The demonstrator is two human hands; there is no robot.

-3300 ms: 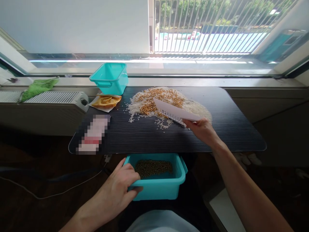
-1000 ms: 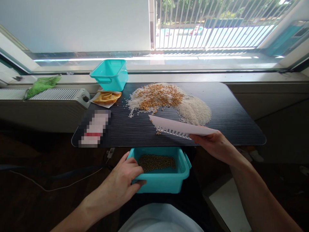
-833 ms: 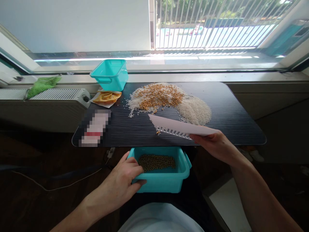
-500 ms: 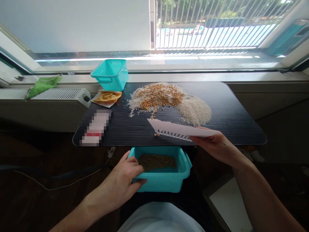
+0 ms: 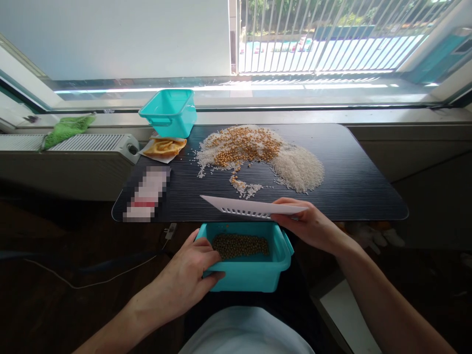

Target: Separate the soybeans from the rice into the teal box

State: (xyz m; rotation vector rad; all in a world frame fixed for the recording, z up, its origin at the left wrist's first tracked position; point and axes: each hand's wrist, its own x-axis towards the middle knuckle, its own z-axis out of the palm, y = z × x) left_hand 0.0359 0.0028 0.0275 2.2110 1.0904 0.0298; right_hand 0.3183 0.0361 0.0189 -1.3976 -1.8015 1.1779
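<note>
My left hand (image 5: 201, 260) grips the left rim of a turquoise plastic tub (image 5: 250, 275), held below the table's front edge. Brownish round peas or beans (image 5: 239, 246) cover part of its floor. Between the thumb and fingers of my right hand (image 5: 304, 221) is a flat white slotted scoop (image 5: 247, 205), tilted near the table edge just above the tub. Behind it a heap of white rice (image 5: 300, 169) spreads over the table, with yellow-orange chickpea-like grains (image 5: 247, 145) mixed through its left part. A small trail of rice (image 5: 245, 189) lies close behind the scoop.
A second turquoise tub (image 5: 180, 118) stands at the table's back left, beside a folded yellow cloth (image 5: 164, 147) on white paper. A pixelated packet (image 5: 147, 194) lies front left on the dark table (image 5: 354, 172). A radiator (image 5: 99, 142) with a green cloth (image 5: 70, 129) is further left.
My right hand has drawn the slotted scoop left and toward me, to the table edge over the tub. The small rice trail behind it is now uncovered. My left hand stays put.
</note>
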